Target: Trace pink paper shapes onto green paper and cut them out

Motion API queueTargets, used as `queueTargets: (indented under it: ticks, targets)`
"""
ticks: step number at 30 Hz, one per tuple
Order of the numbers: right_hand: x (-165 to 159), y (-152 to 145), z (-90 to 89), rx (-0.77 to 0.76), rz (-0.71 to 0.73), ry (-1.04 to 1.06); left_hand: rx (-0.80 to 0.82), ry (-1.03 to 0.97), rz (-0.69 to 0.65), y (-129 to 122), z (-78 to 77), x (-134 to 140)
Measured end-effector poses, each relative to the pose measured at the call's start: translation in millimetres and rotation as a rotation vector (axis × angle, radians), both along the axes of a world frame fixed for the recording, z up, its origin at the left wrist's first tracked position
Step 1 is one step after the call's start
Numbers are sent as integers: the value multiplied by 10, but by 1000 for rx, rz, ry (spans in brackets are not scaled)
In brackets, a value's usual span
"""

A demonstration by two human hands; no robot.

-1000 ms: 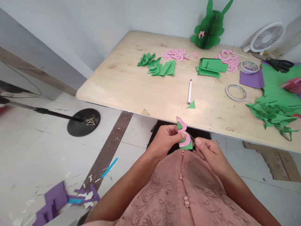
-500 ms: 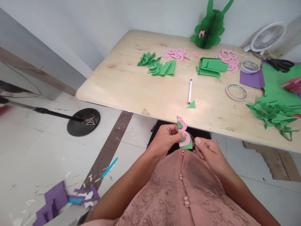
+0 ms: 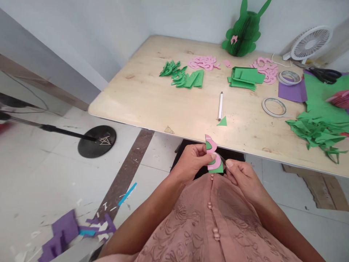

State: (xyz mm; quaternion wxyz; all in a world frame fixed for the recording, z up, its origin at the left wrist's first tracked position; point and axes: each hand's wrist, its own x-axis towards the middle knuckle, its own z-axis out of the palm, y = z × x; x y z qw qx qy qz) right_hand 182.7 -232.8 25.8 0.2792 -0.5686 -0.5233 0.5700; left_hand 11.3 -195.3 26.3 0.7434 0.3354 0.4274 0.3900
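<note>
My left hand (image 3: pixel 191 163) pinches a pink curved paper cutout (image 3: pixel 217 163) laid over a piece of green paper (image 3: pixel 218 169), between my lap and the table's front edge. Green shows inside the pink curves and below them. My right hand (image 3: pixel 241 175) is closed around a pair of scissors (image 3: pixel 221 158). Only a bit of dark metal blade shows, at the right edge of the paper; my fingers hide the handles. On the table just beyond lie a white pen (image 3: pixel 220 106) and a small green paper triangle (image 3: pixel 223 121).
The wooden table (image 3: pixel 131 98) holds green cutouts (image 3: pixel 188 78), pink cutouts (image 3: pixel 203 63), folded green paper (image 3: pixel 247 77), tape rolls (image 3: pixel 289 77), black-handled scissors (image 3: pixel 325 75), green scraps (image 3: pixel 313 131), a fan (image 3: pixel 311 43) and a green paper figure (image 3: pixel 242 34). Purple scraps (image 3: pixel 65 223) lie lower left.
</note>
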Motion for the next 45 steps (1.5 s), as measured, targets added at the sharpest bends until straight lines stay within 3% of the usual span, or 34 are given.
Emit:
queueTargets:
  ticks: [31,45]
  targets:
    - [-10,19,42,26,-13,-6,19,-17,-15,18,-26,-18]
    - [7,58,108,82,24,-81,10,-6,-21,26,34,-23]
